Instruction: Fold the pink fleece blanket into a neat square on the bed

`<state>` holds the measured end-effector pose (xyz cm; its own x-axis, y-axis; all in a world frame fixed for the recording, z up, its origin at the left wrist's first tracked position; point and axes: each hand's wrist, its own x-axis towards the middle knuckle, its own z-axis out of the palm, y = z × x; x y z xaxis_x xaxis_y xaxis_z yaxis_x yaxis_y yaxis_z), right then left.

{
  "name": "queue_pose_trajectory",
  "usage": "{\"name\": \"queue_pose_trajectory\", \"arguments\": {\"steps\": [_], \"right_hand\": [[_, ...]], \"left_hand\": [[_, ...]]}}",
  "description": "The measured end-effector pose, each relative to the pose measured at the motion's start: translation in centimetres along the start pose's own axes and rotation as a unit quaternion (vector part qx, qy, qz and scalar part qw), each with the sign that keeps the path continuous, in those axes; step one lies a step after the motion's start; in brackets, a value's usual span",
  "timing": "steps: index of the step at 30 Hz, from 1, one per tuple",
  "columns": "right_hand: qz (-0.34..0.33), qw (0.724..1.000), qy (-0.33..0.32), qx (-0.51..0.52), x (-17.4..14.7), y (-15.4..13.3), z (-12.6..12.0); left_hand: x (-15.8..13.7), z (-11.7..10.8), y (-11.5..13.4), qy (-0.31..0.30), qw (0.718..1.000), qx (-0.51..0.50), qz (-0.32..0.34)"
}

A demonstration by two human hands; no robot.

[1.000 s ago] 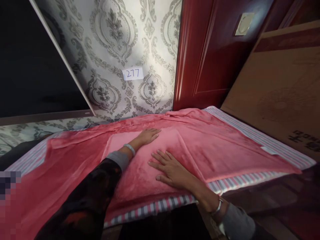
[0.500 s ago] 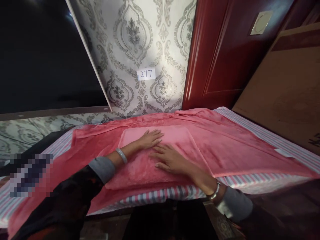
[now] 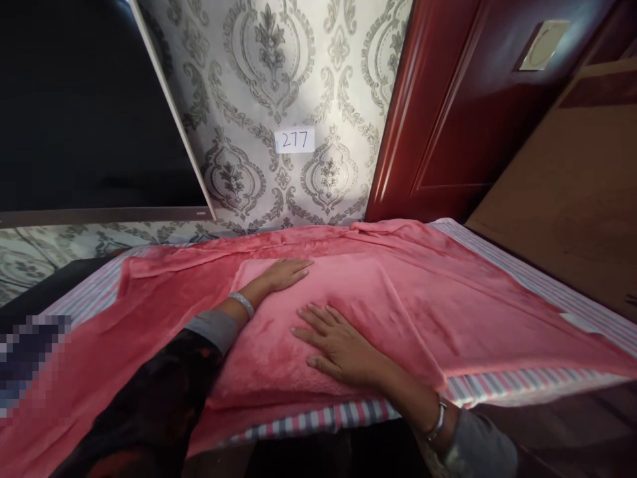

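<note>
Your right hand [image 3: 343,345] slides back toward you from your left hand [image 3: 281,273]; both stay flat, fingers spread, holding nothing, smoothing the pink blanket [image 3: 398,299] mid-frame on the bed [image 3: 497,255].

Pink fleece blanket [image 3: 398,299]: spread over the striped bed, folded double at centre, folded panel flat, near edge slightly rumpled.
</note>
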<state>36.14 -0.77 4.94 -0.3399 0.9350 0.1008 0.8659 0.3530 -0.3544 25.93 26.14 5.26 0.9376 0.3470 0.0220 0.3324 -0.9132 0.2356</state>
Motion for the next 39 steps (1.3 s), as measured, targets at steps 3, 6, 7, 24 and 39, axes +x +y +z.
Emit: {"name": "queue_pose_trajectory", "arguments": {"steps": [3, 6, 7, 24, 39], "right_hand": [[0.0, 1.0, -0.005, 0.005, 0.1, 0.0, 0.1], [0.002, 1.0, -0.003, 0.003, 0.2, 0.0, 0.1], [0.002, 1.0, -0.001, 0.0, 0.2, 0.0, 0.2], [-0.131, 0.991, -0.025, -0.003, 4.9, -5.2, -0.3], [-0.13, 0.99, -0.047, 0.02, 5.2, -4.6, 2.4]], "left_hand": [[-0.2, 0.4, 0.1, 0.027, 0.999, 0.019, -0.011], [-0.5, 0.5, 0.8, 0.038, 0.998, 0.04, -0.016], [-0.5, 0.5, 1.0, 0.047, 0.998, 0.049, -0.016], [-7.3, -2.6, 2.2, 0.001, 0.993, 0.092, -0.076], [-5.5, -1.2, -4.3, 0.041, 0.99, -0.003, -0.133]]}}
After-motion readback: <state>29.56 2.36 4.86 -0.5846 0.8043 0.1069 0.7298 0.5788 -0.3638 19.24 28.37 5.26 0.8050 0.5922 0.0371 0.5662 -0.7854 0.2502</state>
